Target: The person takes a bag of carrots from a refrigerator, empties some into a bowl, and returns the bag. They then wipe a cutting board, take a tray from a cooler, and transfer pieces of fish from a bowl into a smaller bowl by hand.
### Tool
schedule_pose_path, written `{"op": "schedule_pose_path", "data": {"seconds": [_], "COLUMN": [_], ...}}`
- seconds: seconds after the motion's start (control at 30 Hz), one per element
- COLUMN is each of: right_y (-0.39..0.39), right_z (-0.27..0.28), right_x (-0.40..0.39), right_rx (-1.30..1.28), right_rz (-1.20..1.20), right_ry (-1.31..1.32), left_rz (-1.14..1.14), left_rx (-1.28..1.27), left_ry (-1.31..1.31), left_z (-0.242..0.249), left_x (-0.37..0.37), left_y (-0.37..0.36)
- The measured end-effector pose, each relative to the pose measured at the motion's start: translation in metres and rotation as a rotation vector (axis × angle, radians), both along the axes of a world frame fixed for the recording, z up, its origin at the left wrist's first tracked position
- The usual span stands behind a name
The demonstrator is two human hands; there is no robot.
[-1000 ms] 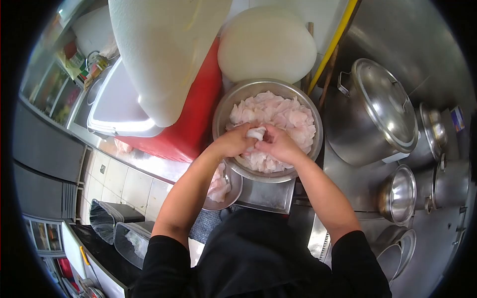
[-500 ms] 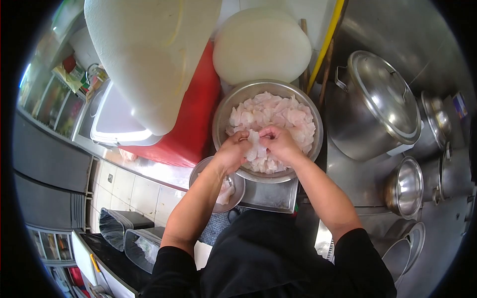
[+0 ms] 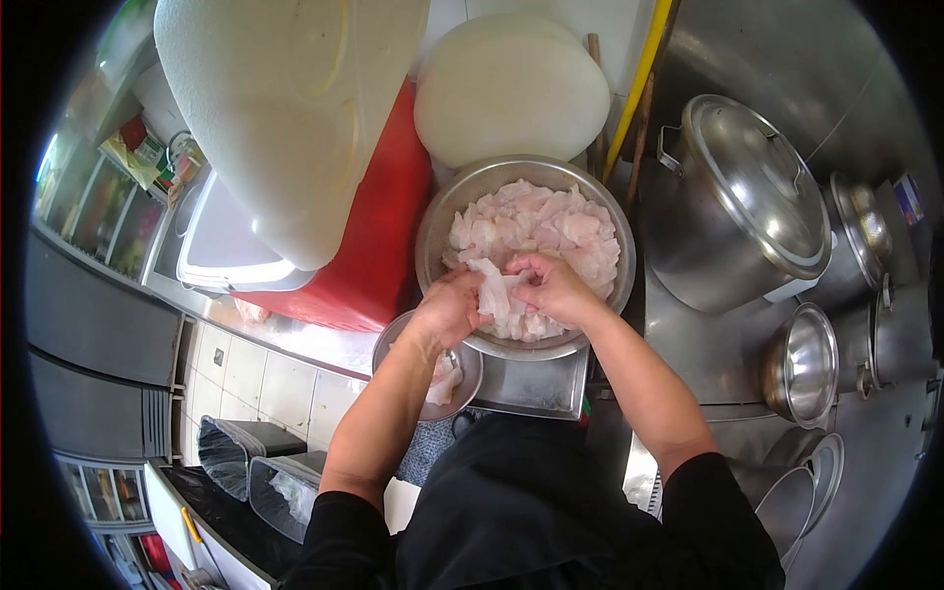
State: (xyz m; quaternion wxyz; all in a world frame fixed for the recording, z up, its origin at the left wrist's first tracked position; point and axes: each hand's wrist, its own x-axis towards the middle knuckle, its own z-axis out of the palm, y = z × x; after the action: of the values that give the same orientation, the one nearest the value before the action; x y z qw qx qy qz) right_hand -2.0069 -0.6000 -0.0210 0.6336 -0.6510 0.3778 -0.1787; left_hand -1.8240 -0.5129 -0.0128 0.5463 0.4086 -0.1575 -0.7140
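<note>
A large steel bowl (image 3: 438, 211) holds a heap of pale pink raw meat pieces (image 3: 546, 221). Over its near side, my left hand (image 3: 447, 305) and my right hand (image 3: 556, 287) both grip one whitish strip of meat (image 3: 492, 285), stretched between the fingers. Below my left wrist sits a smaller steel bowl (image 3: 388, 339) with a few meat pieces (image 3: 442, 379) in it. A flat steel tray (image 3: 531, 388) lies under the large bowl.
A red cooler (image 3: 369, 246) with a white foam lid (image 3: 285, 108) stands to the left. A round white board (image 3: 511, 84) leans behind the bowl. To the right are a lidded stockpot (image 3: 737, 197) and smaller pots (image 3: 801, 364). Bins (image 3: 241, 462) stand on the tiled floor.
The meat piece, bunched between both hands a second ago, is now pulled open into a strip. My hands have shifted slightly toward the near left rim of the bowl.
</note>
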Motion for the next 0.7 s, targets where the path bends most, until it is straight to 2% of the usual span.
{"op": "schedule_pose_path", "data": {"seconds": [0.1, 0.2, 0.3, 0.4, 0.43, 0.5, 0.53, 0.57, 0.63, 0.7], "right_y": [0.001, 0.000, -0.004, -0.006, -0.006, -0.005, -0.006, -0.007, -0.012, -0.016], "right_z": [-0.015, -0.010, 0.004, 0.047, 0.050, 0.056, 0.061, 0.067, 0.071, 0.065], "right_x": [0.004, 0.006, 0.000, -0.013, -0.014, -0.014, -0.011, -0.008, -0.003, 0.001], "right_rx": [-0.182, 0.107, 0.202, -0.198, -0.437, -0.930, -0.856, -0.782, -0.614, -0.568], "right_rz": [-0.070, -0.095, -0.116, 0.054, 0.069, 0.097, 0.101, 0.104, 0.176, 0.208], "right_ry": [-0.022, -0.125, -0.126, 0.261, 0.398, 0.655, 0.716, 0.776, 0.864, 0.870], "left_rz": [0.052, 0.109, 0.181, -0.107, -0.199, -0.109, -0.063, -0.048, -0.091, -0.115], "left_rx": [-0.048, -0.075, -0.085, -0.048, -0.119, -0.176, -0.206, -0.233, -0.198, 0.024], "left_ry": [0.096, 0.304, -0.022, -0.655, -1.134, -1.363, -1.479, -1.324, -1.255, -1.088], "left_z": [0.001, 0.021, 0.037, 0.035, 0.039, 0.047, 0.050, 0.049, 0.055, 0.045], "left_x": [-0.001, 0.005, 0.024, 0.052, 0.053, 0.049, 0.046, 0.044, 0.035, 0.030], "left_y": [0.005, 0.019, 0.051, 0.080, 0.088, 0.091, 0.088, 0.080, 0.056, 0.020]}}
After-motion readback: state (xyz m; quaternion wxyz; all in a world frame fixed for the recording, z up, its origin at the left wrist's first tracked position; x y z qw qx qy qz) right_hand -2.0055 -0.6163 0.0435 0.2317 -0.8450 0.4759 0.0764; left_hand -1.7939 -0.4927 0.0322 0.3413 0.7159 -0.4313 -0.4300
